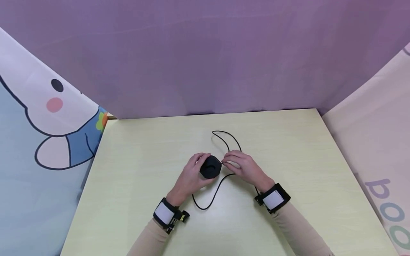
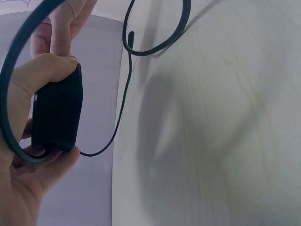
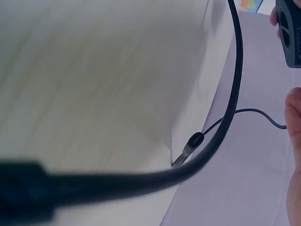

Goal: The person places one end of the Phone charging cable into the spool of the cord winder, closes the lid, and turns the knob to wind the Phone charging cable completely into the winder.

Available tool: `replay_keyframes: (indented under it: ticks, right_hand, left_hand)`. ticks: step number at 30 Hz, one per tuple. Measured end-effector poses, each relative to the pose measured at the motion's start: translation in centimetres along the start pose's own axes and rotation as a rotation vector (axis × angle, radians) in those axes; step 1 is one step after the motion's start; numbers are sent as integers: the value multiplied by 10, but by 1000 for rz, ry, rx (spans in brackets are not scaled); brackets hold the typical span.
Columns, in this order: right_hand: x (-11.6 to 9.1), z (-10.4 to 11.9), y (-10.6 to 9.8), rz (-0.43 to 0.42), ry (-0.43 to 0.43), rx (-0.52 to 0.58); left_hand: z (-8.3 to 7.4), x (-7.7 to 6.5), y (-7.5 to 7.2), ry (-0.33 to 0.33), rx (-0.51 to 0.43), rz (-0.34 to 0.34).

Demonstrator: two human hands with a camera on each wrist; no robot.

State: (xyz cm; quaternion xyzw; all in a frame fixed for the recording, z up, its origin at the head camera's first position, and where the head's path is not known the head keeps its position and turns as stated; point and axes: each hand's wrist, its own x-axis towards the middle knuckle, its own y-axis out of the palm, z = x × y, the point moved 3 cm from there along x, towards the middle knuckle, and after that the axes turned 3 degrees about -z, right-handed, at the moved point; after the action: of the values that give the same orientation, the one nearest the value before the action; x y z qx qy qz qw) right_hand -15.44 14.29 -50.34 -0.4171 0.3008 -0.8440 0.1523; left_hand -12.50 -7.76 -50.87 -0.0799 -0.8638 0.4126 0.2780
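My left hand (image 1: pixel 191 176) grips a black hexagonal device (image 1: pixel 210 167) by its sides, thumb and fingers spread around the edge. From the left wrist, the device (image 2: pixel 59 110) appears edge-on, with a black cable (image 2: pixel 28 159) at its lower end. Two oval openings show on the device's side (image 3: pixel 288 30) in the right wrist view. Right beside the device, my right hand (image 1: pixel 245 165) pinches a thin black cable (image 3: pixel 261 111) between thumb and fingers. A plug with a metal end (image 3: pixel 189 147) hangs on that cable.
Cable loops lie behind the right hand (image 1: pixel 227 132) and in front of the device (image 1: pixel 205 208). A thick cable (image 3: pixel 237 61) crosses close to the right wrist camera. The pale wooden table (image 1: pixel 144 142) meets a purple curtain (image 1: pixel 205 64); printed cloths hang at both sides.
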Motion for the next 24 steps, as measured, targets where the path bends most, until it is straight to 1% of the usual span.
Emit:
replay_keyframes:
  ticks: [7,16,24]
  right_hand:
    - [-1,-2,-1,4,29,16]
    - [-2,-4,-3,24,45,4]
    - [-4,-8,-4,-5,52,12]
  left_hand:
    - [-2,1,-1,8,17,-1]
    - [-1,0,1,-3,31,21]
    - [1,-2,0,1,32,-11]
